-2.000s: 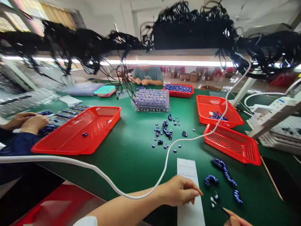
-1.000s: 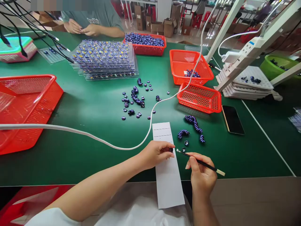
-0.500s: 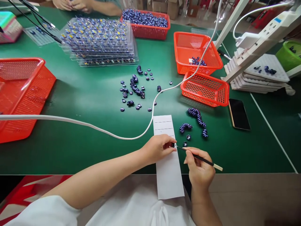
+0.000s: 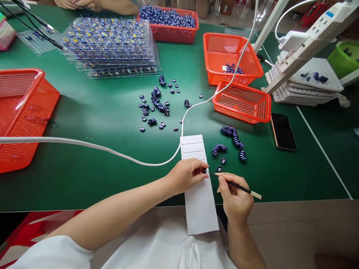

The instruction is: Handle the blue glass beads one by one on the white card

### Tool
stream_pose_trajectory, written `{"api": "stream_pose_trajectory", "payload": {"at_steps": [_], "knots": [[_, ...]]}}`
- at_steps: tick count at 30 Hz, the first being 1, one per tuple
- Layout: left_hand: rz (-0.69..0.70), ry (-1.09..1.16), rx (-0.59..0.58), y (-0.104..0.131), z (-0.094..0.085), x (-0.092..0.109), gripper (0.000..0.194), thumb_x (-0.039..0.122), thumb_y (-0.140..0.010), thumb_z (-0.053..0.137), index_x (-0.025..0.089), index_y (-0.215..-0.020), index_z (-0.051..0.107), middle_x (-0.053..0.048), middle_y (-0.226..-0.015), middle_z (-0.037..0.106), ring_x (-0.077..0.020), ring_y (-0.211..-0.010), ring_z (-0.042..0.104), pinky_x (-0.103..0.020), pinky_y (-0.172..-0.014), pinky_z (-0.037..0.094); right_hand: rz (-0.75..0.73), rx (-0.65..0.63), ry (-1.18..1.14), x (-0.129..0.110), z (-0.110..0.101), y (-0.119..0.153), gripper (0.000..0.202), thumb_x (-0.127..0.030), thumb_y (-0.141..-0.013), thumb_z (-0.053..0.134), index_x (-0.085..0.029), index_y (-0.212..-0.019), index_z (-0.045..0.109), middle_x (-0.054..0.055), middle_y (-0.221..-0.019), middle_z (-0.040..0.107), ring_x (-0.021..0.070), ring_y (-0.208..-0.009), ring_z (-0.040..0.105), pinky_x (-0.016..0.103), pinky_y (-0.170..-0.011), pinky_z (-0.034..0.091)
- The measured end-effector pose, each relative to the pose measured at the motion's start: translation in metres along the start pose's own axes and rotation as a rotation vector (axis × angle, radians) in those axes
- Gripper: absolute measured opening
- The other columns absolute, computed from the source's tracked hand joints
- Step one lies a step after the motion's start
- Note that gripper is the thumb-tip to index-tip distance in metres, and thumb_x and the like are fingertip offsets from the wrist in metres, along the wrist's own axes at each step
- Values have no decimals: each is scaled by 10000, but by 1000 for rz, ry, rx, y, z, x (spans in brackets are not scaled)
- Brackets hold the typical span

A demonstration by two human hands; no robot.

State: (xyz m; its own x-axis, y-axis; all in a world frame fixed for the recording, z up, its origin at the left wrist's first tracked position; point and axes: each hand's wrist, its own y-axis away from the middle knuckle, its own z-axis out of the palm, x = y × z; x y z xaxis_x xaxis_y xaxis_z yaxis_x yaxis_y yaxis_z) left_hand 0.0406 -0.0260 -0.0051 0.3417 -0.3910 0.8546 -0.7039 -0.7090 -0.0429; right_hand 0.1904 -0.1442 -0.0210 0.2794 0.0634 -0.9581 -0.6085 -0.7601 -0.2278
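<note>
My left hand (image 4: 187, 174) pinches a small dark piece (image 4: 204, 170) between thumb and fingertips, above a ruled white paper strip (image 4: 202, 213). My right hand (image 4: 237, 194) grips a thin black tool with a pale end (image 4: 241, 187), held like a pen. Its fine tip reaches the piece in my left fingers; whether it is a brush or a pick I cannot make out. Just beyond my right hand lie loose dark round pieces (image 4: 223, 160), a short curved row of them (image 4: 219, 149) and a longer row (image 4: 235, 139).
A white cable (image 4: 151, 164) crosses the table. More dark pieces (image 4: 158, 102) lie scattered mid-table. Around them stand orange baskets (image 4: 242, 102), stacked clear trays (image 4: 112, 48), a phone (image 4: 283, 130) and a power strip (image 4: 316, 37). Another person's hands (image 4: 80, 3) rest at the far edge.
The whole view has shifted slightly, so the table's things sit a little further left and up. Both hands keep the same hold, the tool's tip still at the small piece.
</note>
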Motion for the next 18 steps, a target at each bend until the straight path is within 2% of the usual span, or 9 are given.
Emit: {"api": "stream_pose_trajectory", "payload": {"at_steps": [18], "knots": [[84, -30, 25, -1, 0, -2, 203, 176, -797, 770, 160, -989, 705, 6, -765, 695, -106, -651, 624, -200, -642, 491, -24, -28, 78, 0, -1, -1, 63, -196, -854, 711, -220, -910, 694, 24, -925, 749, 133, -659, 699, 234, -515, 566]]}}
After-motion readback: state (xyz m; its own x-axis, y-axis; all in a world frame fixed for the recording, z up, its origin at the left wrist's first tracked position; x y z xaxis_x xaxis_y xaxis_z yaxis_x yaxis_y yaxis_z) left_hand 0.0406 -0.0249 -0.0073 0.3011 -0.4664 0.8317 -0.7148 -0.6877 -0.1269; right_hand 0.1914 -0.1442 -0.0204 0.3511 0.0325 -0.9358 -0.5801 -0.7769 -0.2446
